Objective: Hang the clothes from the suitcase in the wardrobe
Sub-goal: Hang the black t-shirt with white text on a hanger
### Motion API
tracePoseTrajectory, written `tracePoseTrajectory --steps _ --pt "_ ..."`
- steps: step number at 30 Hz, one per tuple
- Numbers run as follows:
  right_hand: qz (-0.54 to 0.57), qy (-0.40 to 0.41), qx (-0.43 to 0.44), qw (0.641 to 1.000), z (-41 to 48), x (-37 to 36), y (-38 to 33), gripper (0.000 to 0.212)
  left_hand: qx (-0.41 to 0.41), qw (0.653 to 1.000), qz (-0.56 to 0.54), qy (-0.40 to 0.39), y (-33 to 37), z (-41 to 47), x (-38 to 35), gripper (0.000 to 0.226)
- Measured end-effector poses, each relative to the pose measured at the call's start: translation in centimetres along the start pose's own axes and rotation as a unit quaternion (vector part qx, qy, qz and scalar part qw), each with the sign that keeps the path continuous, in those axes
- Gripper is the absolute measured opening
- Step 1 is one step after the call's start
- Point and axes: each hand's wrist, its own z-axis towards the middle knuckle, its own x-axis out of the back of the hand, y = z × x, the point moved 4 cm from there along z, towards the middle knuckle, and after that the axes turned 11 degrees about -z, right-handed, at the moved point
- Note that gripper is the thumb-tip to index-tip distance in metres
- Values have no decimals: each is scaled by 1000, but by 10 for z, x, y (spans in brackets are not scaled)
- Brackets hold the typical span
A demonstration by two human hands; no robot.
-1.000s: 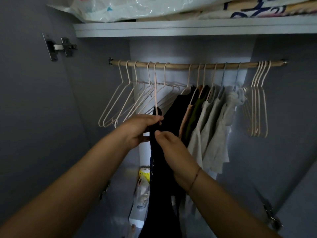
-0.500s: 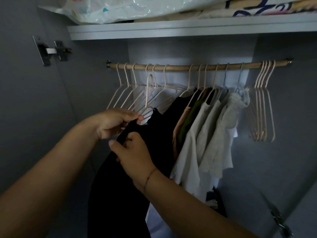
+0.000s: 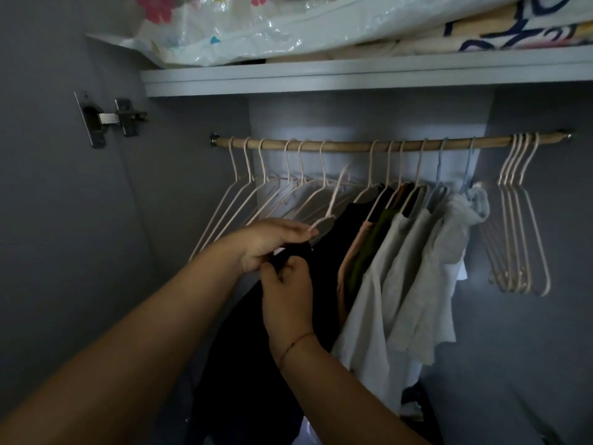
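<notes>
A black garment (image 3: pixel 244 354) hangs down in front of me inside the wardrobe. My left hand (image 3: pixel 272 242) grips its top edge together with a pale pink hanger (image 3: pixel 335 194), whose hook is off the wooden rod (image 3: pixel 349 145) and tilts up to the right. My right hand (image 3: pixel 287 293) pinches the black fabric just below the left hand. The suitcase is out of view.
Empty pink hangers (image 3: pixel 253 200) fill the rod's left part, and more (image 3: pixel 519 220) cluster at its right end. Black, tan, green and grey clothes (image 3: pixel 401 268) hang in the middle. A shelf (image 3: pixel 353 78) above carries bagged bedding. A door hinge (image 3: pixel 109 118) sits at left.
The view tilted upward. My hands stayed on the black garment, working it onto the hanger, and the hanger's hook now tilts to the right below the rod.
</notes>
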Motion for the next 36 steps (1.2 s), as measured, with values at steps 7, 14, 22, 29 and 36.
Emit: tracePoseTrajectory --steps 7,14,22,29,36 --pt "-67 79 69 992 27 49 6 8 -32 987 -159 -9 -21 45 -42 20" --pt "-96 25 98 990 82 77 -3 7 -92 975 -201 -1 2 92 -56 31" --pt "-77 9 29 997 122 97 8 25 -67 986 -153 13 0 140 -66 36" --pt "-82 -13 -17 996 126 97 23 31 -52 988 -148 18 -14 143 -61 40" --pt "-212 -45 -50 975 127 106 31 40 -41 993 -96 48 -28 132 -49 35"
